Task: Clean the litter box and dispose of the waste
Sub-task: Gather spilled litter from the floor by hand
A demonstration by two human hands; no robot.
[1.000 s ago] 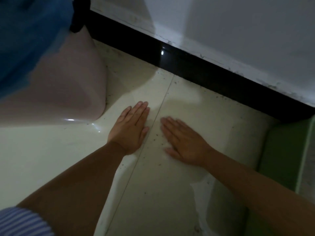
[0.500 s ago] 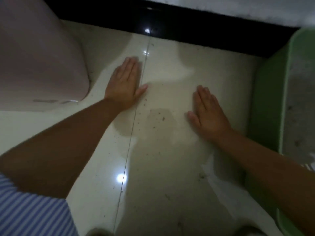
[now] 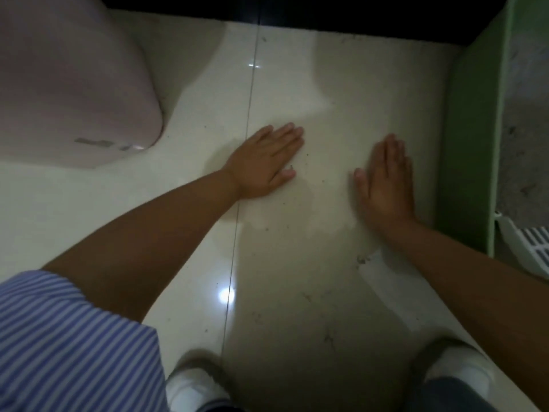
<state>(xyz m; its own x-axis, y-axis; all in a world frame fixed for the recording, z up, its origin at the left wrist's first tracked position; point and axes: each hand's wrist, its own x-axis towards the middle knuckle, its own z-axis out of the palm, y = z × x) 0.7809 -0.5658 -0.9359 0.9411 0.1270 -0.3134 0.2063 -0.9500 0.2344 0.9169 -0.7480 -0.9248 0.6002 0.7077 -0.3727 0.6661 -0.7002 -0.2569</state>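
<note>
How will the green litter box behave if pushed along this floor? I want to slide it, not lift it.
The green litter box holds a bed of grey litter, so it probably feels heavy. On the glossy tile floor it should slide fairly easily. Its low, wide walls suggest tipping is unlikely, though litter may scatter.

dim, soft focus | glare spots on floor (image 3: 227,294) | shadows under arms | wide-angle bending at edges

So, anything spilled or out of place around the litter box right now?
Yes. Dark specks, probably litter grains, are scattered on the floor tiles beside the green litter box, around the left hand and right hand, both flat on the floor.
</note>
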